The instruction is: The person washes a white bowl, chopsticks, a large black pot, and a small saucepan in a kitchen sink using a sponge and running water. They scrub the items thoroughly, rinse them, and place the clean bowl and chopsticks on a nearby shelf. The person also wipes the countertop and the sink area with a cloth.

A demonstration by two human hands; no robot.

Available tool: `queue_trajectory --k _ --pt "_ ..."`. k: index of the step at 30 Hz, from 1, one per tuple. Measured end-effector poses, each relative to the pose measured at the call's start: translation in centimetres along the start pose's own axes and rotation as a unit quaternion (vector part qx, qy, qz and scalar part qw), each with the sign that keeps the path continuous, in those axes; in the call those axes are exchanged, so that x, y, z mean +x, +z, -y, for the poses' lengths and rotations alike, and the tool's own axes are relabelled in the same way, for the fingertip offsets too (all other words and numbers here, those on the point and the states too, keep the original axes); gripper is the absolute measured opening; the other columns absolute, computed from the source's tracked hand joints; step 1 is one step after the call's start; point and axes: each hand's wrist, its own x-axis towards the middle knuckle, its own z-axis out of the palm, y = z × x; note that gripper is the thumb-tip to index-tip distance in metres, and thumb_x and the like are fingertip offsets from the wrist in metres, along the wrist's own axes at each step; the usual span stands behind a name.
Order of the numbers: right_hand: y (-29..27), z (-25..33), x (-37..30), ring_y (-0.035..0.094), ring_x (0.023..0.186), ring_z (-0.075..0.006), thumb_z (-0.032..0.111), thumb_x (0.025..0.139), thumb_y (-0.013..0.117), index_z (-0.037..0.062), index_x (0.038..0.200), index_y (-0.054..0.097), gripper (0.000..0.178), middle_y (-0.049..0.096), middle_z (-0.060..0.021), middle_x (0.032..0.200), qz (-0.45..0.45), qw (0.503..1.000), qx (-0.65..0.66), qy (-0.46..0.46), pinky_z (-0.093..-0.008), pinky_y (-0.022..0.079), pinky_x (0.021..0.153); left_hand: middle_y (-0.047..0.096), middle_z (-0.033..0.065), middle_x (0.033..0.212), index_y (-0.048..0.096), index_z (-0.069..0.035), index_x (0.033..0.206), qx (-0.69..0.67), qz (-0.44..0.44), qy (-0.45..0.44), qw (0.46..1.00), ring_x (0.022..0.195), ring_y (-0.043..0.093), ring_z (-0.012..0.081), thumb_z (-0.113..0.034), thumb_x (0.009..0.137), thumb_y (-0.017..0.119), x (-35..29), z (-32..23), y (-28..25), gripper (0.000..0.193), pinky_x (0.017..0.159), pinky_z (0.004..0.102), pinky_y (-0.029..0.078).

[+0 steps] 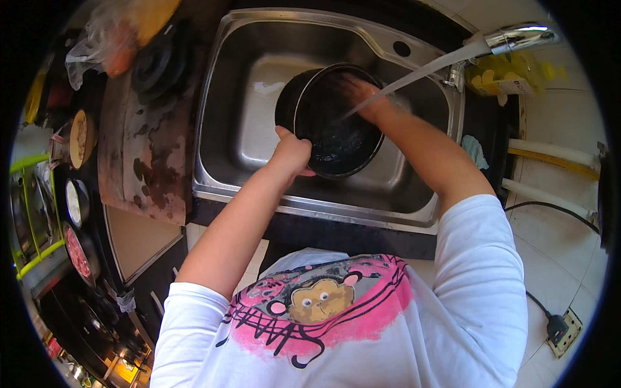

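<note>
A deep black pot [339, 152] is tilted inside the steel sink [259, 139], its round mouth facing up toward me. My left hand [292, 154] grips the pot's near-left rim, thumb on the outside. Inside the far-right part of the mouth is my right hand [362, 97], its fingers stretched out against the dark inner wall and somewhat blurred. From the chrome faucet [517, 39] at the upper right, a stream of water [427, 70] runs past my right hand into the pot. Splashing water shows at the pot's bottom.
Left of the sink lies a wet, stained brown board [145, 152], with a dark stacked object [163, 61] at its far end. Several bowls, one holding raw meat [77, 255], stand farther left. Beyond the sink's right edge are a pale green cloth [474, 152] and a plugged-in cord [556, 328].
</note>
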Motion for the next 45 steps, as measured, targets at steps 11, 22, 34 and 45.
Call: queue_trajectory --k 11,22,34,45 --pt "-2.7 7.3 0.2 0.049 0.112 -0.0284 0.016 0.078 0.053 0.0068 0.104 0.063 0.029 0.055 -0.0125 0.118 0.279 0.918 0.250 0.130 -0.0342 0.043 0.091 0.051 0.0206 0.108 0.011 -0.006 0.132 -0.067 0.017 -0.018 0.997 0.070 0.063 0.0289 -0.008 0.081 0.042 2.8 2.6 -2.3 0.059 0.055 0.0376 0.055" --pt "-4.9 10.2 6.7 0.053 0.099 -0.0311 0.014 0.077 0.050 0.0126 0.100 0.060 0.025 0.051 -0.0131 0.106 0.003 0.945 0.323 0.056 -0.0380 0.050 0.076 0.048 0.0169 0.115 0.019 -0.014 0.132 -0.098 0.006 -0.006 0.995 0.083 0.062 0.0299 0.000 0.078 0.039 1.8 2.9 -1.1 0.059 0.058 0.0394 0.057" --pt "-1.6 10.5 -3.3 0.054 0.102 -0.0322 0.008 0.065 0.058 0.0058 0.112 0.055 0.047 0.057 -0.0188 0.106 0.184 0.790 0.567 0.142 -0.0369 0.044 0.088 0.044 0.0258 0.127 0.006 -0.008 0.142 0.123 -0.109 0.205 0.965 0.111 0.050 0.0339 0.002 0.076 0.043 3.7 4.4 0.3 0.076 0.089 0.0326 0.041" --pt "-3.8 7.9 -9.5 0.057 0.077 -0.0186 0.055 0.076 0.059 0.0046 0.096 0.062 0.054 0.060 -0.0064 0.087 0.300 0.439 0.736 0.419 -0.0336 0.047 0.057 0.018 0.0251 0.142 0.012 -0.012 0.141 0.331 -0.182 0.356 0.855 0.106 0.049 0.0424 0.005 0.071 0.047 1.9 4.3 -2.7 0.080 0.084 0.0387 0.044"
